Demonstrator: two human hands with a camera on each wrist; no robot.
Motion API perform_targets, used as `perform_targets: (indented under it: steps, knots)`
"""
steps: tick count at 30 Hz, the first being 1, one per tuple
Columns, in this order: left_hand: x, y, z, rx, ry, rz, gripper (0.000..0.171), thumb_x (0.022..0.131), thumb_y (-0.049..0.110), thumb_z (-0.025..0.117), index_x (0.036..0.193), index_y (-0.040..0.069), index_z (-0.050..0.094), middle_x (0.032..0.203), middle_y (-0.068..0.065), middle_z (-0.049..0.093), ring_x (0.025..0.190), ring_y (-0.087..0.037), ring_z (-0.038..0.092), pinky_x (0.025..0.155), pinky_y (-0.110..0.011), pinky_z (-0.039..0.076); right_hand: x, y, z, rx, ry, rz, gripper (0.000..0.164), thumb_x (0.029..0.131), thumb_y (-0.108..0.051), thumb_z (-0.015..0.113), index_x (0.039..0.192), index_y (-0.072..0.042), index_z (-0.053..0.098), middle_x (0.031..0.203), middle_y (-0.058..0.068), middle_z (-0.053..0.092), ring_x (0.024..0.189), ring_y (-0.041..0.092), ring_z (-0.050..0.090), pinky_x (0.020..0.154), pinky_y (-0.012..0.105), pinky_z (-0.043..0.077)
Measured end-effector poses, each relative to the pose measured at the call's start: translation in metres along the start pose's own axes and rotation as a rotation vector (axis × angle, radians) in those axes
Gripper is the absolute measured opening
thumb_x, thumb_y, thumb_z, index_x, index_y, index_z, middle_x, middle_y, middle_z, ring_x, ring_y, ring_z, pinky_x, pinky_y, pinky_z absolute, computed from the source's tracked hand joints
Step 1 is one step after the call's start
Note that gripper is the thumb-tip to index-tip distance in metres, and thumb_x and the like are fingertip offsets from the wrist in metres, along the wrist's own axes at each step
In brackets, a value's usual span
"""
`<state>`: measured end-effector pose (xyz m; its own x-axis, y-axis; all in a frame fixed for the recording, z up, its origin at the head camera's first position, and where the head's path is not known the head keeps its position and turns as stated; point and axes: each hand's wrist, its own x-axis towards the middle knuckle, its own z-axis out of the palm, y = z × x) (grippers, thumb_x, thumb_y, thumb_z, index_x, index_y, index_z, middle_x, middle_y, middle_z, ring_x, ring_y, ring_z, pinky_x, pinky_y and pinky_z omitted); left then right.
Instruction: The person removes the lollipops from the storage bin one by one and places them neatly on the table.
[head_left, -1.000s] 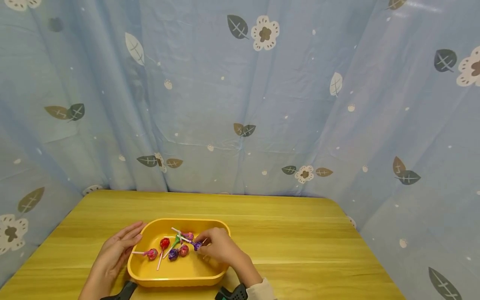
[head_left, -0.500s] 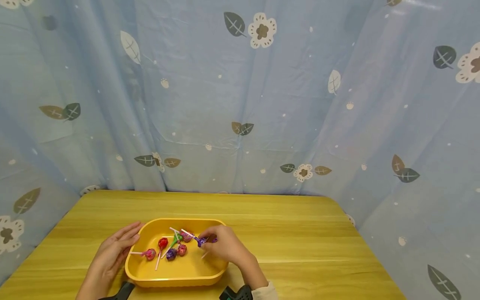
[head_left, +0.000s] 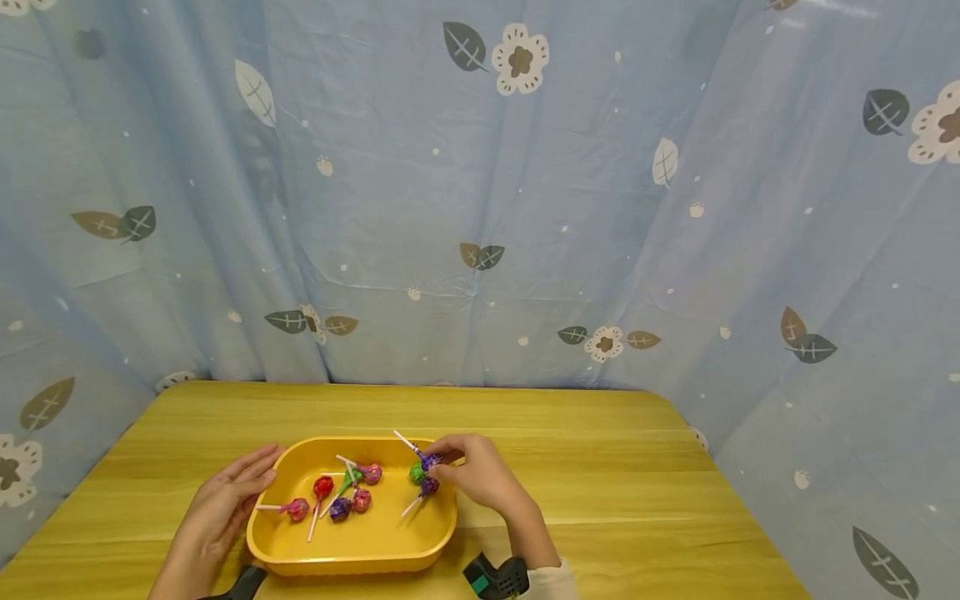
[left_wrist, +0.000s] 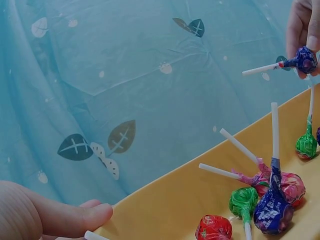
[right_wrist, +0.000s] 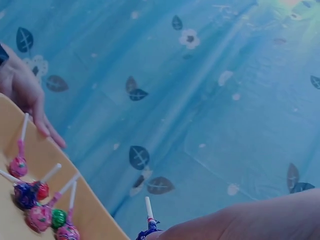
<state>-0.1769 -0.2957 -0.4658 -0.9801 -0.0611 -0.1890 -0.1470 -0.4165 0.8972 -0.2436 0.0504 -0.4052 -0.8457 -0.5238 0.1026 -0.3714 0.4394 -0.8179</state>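
Note:
My left hand (head_left: 225, 504) rests against the left side of a yellow plastic tray (head_left: 348, 565), its fingers straight along the outer wall. My right hand (head_left: 483, 475) pinches a purple-wrapped lollipop (left_wrist: 305, 61) by its head above the tray's right end, the white stick pointing up and left. Below it in the tray lie a green lollipop (head_left: 417, 473) and another purple lollipop (head_left: 430, 486). Further left, a red lollipop (head_left: 323, 486), a pink lollipop (head_left: 298, 509), a dark purple lollipop (head_left: 341, 509) and several others lie loosely, some crossing.
The tray stands on a yellow wood-grain table (head_left: 570, 475). Behind the table hangs a blue curtain (head_left: 405, 208) printed with leaves and flowers. Each wrist wears a black strap, one seen at the right wrist (head_left: 498, 577).
My right hand has risen and moved right with the purple lollipop, towards the tray's right rim. The green and purple lollipops at that end have come into view. My left hand stays put.

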Motion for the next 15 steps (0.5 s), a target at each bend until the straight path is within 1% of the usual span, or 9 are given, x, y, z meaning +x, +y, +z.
perform_targets:
  steps: [4,11,15]
  knots:
    - [0.000,0.001,0.001,-0.025,0.013,-0.017,0.035,0.094,0.001,0.062,0.093,0.035,0.070,0.099,0.017,0.069,0.096,0.001,0.063,0.090,-0.021,0.049,-0.001,0.003,-0.006,-0.014,0.022,-0.006,0.017,0.088,-0.011,0.072,0.105,-0.012,0.074,0.094,-0.005,0.068,0.089,0.014,0.061,0.071,0.024,0.054]
    - [-0.002,0.003,0.003,-0.018,-0.004,-0.019,0.036,0.095,0.001,0.059,0.094,0.035,0.070,0.100,0.017,0.068,0.097,0.001,0.063,0.091,-0.022,0.048,-0.002,0.013,-0.016,-0.025,0.075,-0.014,0.013,0.088,-0.009,0.071,0.102,-0.008,0.072,0.092,-0.001,0.067,0.087,0.018,0.062,0.071,0.025,0.055]
    - [-0.002,0.003,0.004,-0.017,0.005,-0.027,0.035,0.095,0.001,0.059,0.094,0.034,0.070,0.100,0.018,0.068,0.096,0.002,0.063,0.092,-0.022,0.048,-0.003,0.023,-0.023,0.016,0.090,-0.003,0.014,0.088,-0.011,0.072,0.102,-0.007,0.072,0.093,0.001,0.068,0.085,0.017,0.062,0.070,0.026,0.055]
